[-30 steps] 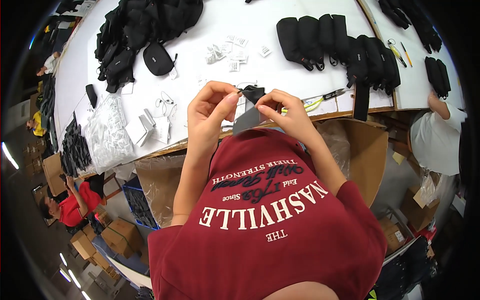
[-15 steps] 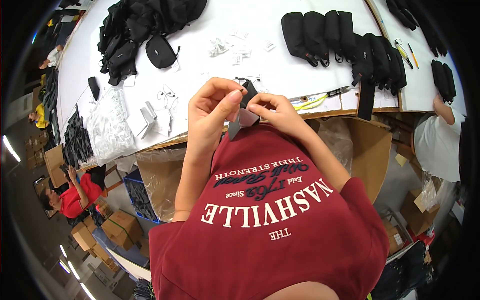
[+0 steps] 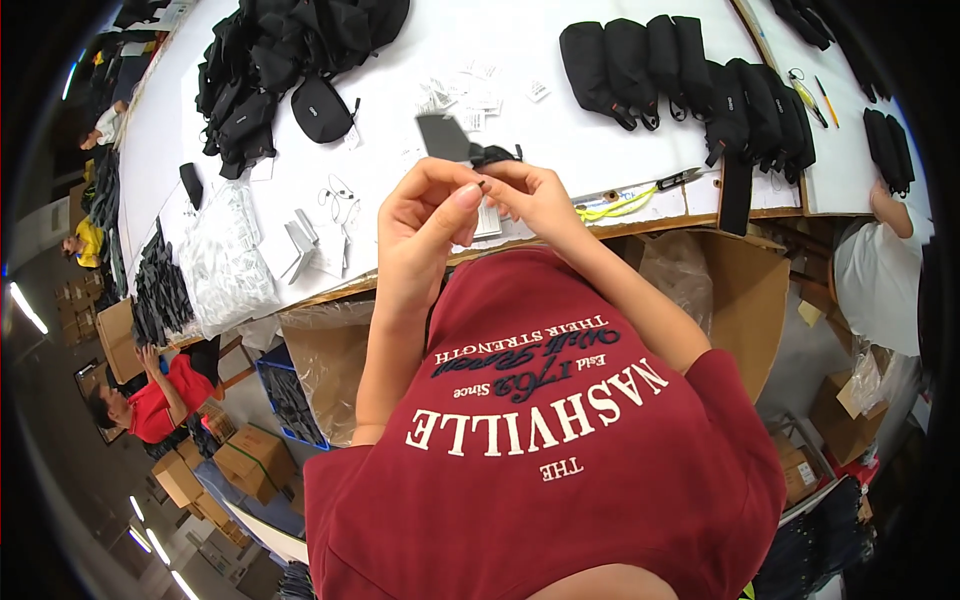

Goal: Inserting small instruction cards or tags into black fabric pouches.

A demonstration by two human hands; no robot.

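My left hand (image 3: 430,208) and my right hand (image 3: 540,203) meet at the table's near edge, fingertips pinched together. A tiny black piece (image 3: 482,185), like the end of a tag string, shows between them. Just beyond the fingers a dark grey card tag (image 3: 443,138) stands up, slightly blurred. Next to it is a small black item (image 3: 495,154), partly hidden by my right fingers. A white printed card (image 3: 488,222) shows below, between the hands.
Black pouches lie heaped (image 3: 270,70) at far left and in a row (image 3: 630,70) at far right. Nearer left are a clear plastic bag (image 3: 225,255), grey folded tags (image 3: 300,242) and strings (image 3: 338,195). Yellow-handled snips (image 3: 640,200) lie right. Other people work at both sides.
The grey card tag has swung from below my hands to beyond them, at the upper left. My right hand has moved in, its fingertips now meeting my left ones.
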